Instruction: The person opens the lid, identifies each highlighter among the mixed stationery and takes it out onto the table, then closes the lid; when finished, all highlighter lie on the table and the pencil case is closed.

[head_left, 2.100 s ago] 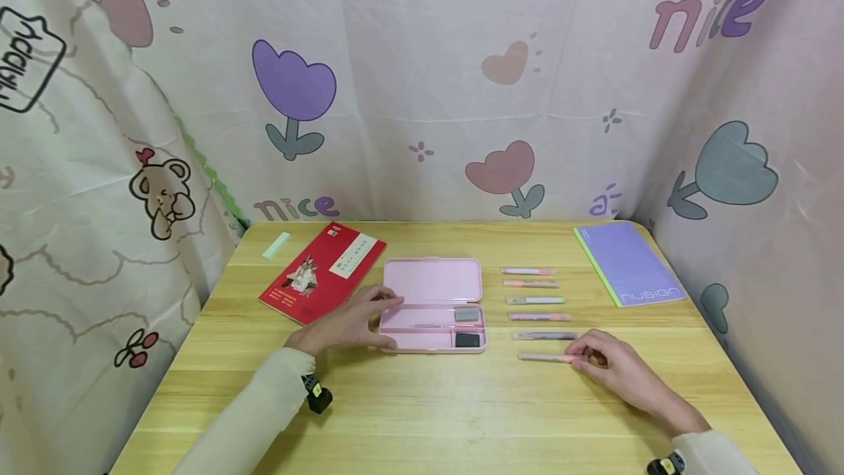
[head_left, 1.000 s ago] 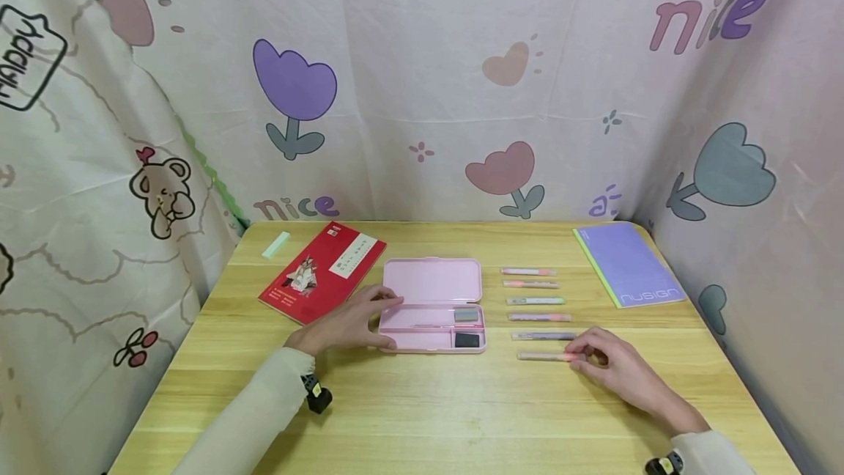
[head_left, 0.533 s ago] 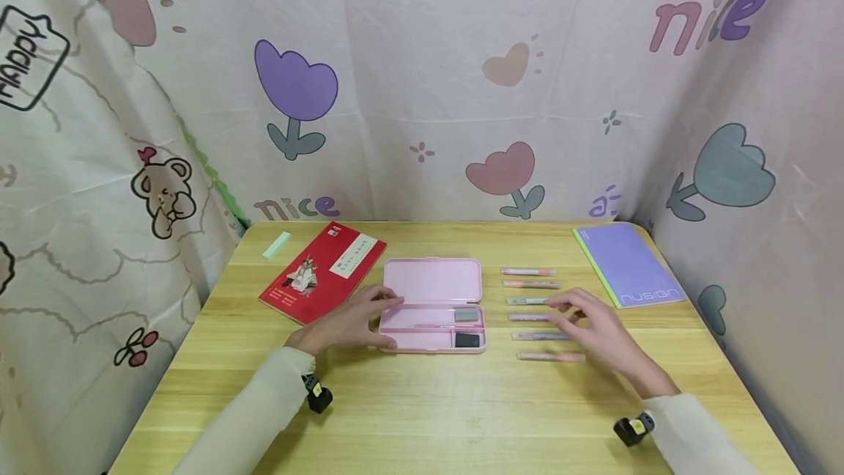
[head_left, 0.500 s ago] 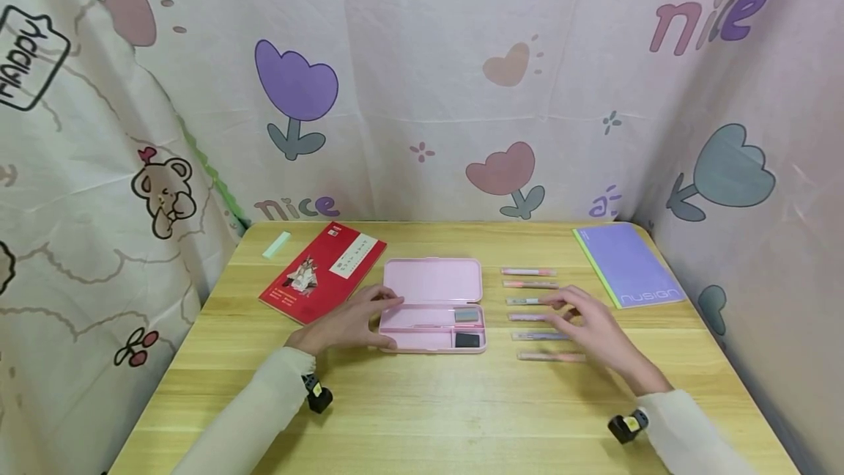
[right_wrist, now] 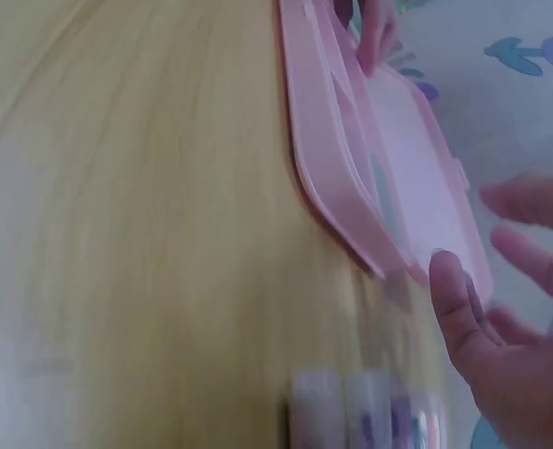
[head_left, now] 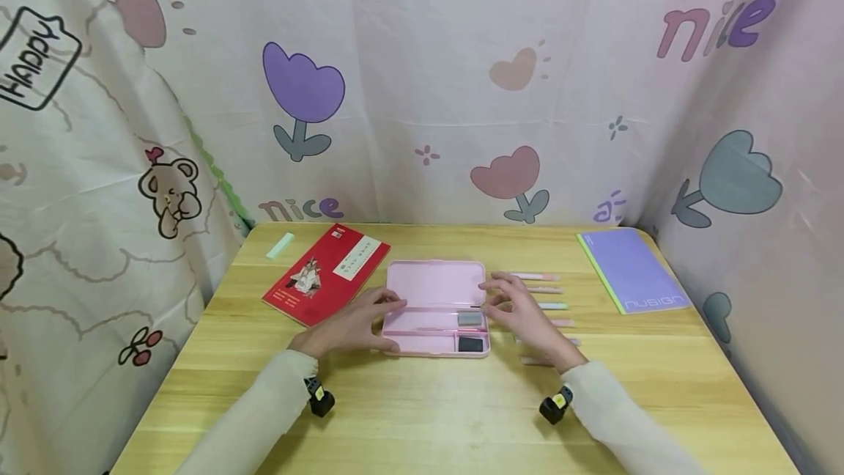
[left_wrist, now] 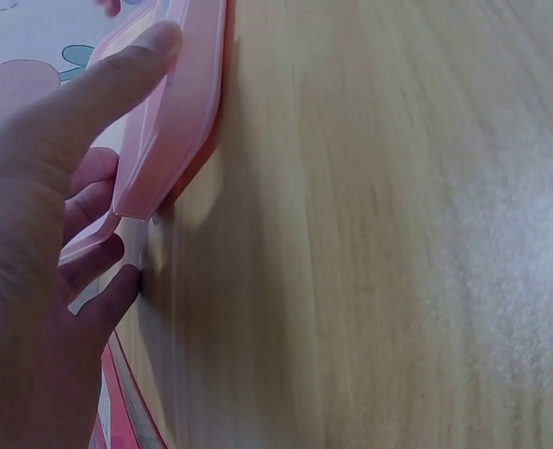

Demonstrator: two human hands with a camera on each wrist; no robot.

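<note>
A pink pencil case [head_left: 435, 283] lies open on the table, its lid laid back. Inside are a grey block [head_left: 469, 318], a black block [head_left: 470, 344] and a thin pink stick [head_left: 435, 329]. My left hand [head_left: 346, 325] grips the case's left end, thumb on the front rim and fingers at the back, as the left wrist view shows on the case wall [left_wrist: 178, 140]. My right hand [head_left: 527, 321] hovers at the case's right end, fingers apart and holding nothing; in the right wrist view its fingertips are close to the lid's corner. Beneath it lie several pens [head_left: 552, 306], partly hidden.
A red booklet [head_left: 330, 273] lies left of the case, with a pale green strip [head_left: 280, 245] beyond it. A purple notebook [head_left: 629, 273] sits at the back right of the wooden table [head_left: 409, 416]. Printed curtains [head_left: 409, 94] hang behind and at both sides.
My right hand has left the nearest pen, passed over the row and moved left to the pencil case. The left hand has stayed on the case. The head view has shifted slightly.
</note>
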